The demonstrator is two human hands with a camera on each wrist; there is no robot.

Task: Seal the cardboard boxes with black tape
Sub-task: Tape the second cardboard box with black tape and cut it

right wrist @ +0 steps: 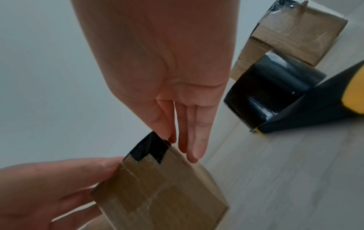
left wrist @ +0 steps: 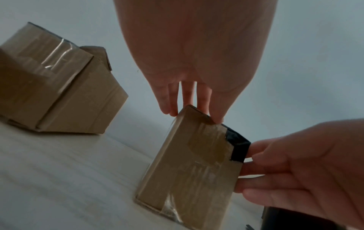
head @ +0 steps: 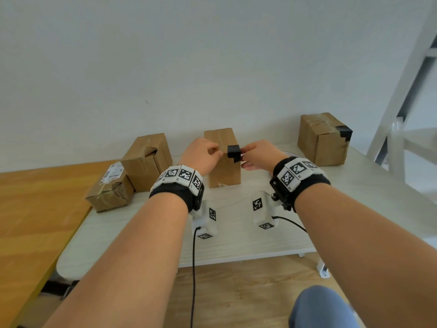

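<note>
Between the two hands, at the middle of the pale counter (head: 236,233), a tall narrow cardboard box (head: 224,171) is stood upright. Its upper left edge is touched by the left hand (head: 201,153), whose fingers are seen reaching down over the top edge with the thumb on the near face; whether the box is truly gripped cannot be told. The upper right corner is met by the right hand (head: 259,155), whose fingers (right wrist: 194,140) are laid fairly straight against a patch of black tape (head: 234,153) wrapped over that corner, the thumb being pressed on the tape from above.

The box is made of plain brown corrugated card, with strips of glossy clear and brown tape crossing its faces. The black patch is matte, with a stepped lower edge.

Four cardboard boxes are counted on the counter: the one being handled, a larger one with a dented flap (head: 147,162) to its left, a small crumpled one bearing a white label (head: 110,190) further left, and a squarish one (head: 324,139) well apart to the right, with black tape already on one corner. One roll of black tape (right wrist: 271,93) is seen in a black and yellow dispenser (right wrist: 319,105) near the right hand.
</note>
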